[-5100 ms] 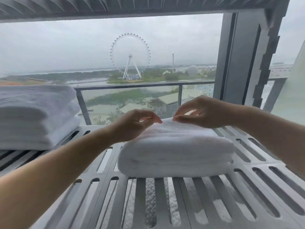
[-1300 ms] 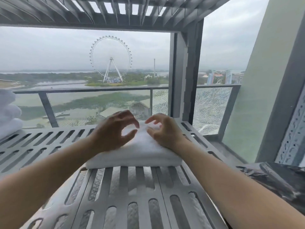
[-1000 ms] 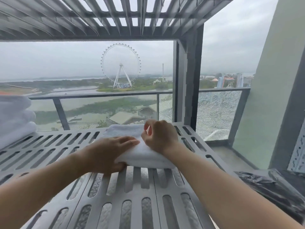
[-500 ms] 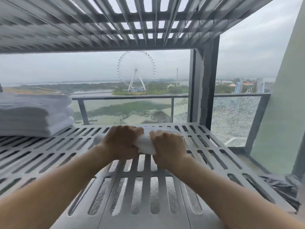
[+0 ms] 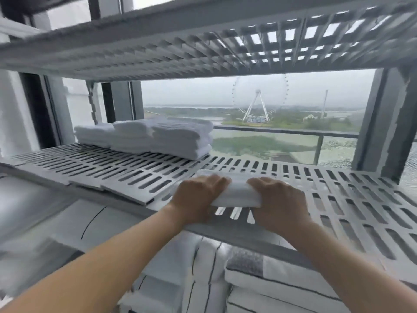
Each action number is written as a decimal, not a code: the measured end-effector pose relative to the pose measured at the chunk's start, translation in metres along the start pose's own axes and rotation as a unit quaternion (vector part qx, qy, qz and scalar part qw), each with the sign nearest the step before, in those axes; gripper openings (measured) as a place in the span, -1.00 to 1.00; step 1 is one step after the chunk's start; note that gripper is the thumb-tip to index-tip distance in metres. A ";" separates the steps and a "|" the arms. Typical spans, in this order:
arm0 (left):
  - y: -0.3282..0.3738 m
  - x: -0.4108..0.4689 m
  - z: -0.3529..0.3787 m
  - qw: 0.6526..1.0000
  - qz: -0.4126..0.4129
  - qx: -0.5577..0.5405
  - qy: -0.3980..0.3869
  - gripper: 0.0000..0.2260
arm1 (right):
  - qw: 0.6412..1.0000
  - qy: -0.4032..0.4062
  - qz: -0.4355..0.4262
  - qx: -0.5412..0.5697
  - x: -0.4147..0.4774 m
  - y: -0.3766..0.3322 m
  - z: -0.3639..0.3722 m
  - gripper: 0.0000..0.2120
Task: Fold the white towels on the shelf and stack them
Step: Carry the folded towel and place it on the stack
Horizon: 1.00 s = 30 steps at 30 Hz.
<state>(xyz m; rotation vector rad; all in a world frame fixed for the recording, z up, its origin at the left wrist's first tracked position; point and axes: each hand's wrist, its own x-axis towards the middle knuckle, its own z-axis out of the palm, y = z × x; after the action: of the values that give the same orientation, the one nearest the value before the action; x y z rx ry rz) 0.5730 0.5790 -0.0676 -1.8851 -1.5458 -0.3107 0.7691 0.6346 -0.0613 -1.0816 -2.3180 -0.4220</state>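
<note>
A folded white towel [image 5: 237,193] lies near the front edge of the grey slotted shelf [image 5: 338,199]. My left hand [image 5: 198,197] grips its left end and my right hand [image 5: 277,199] grips its right end, fingers curled over the top. Further back on the left of the same shelf stand stacks of folded white towels [image 5: 158,137], side by side, well apart from the one I hold.
A second slotted shelf [image 5: 203,41] hangs close overhead. The shelf's right post [image 5: 383,123] stands behind and right. Below the shelf lie striped white and grey cushions or linens [image 5: 248,279]. Behind is a window with a balcony railing.
Both hands have closed on the ends of the folded towel and drawn it toward the shelf's front edge. The view has swung left, bringing the towel stacks into sight.
</note>
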 end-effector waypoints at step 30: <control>-0.376 -0.070 0.029 0.981 -0.083 0.146 0.093 -0.51 | 0.970 0.081 -0.162 0.161 0.287 -0.272 0.116 -0.67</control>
<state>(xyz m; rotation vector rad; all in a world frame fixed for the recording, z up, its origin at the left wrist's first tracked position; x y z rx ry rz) 0.1960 0.5703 0.0001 -1.4642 -1.5319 -0.3067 0.3661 0.6939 0.0011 -0.4976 -2.3147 -0.2301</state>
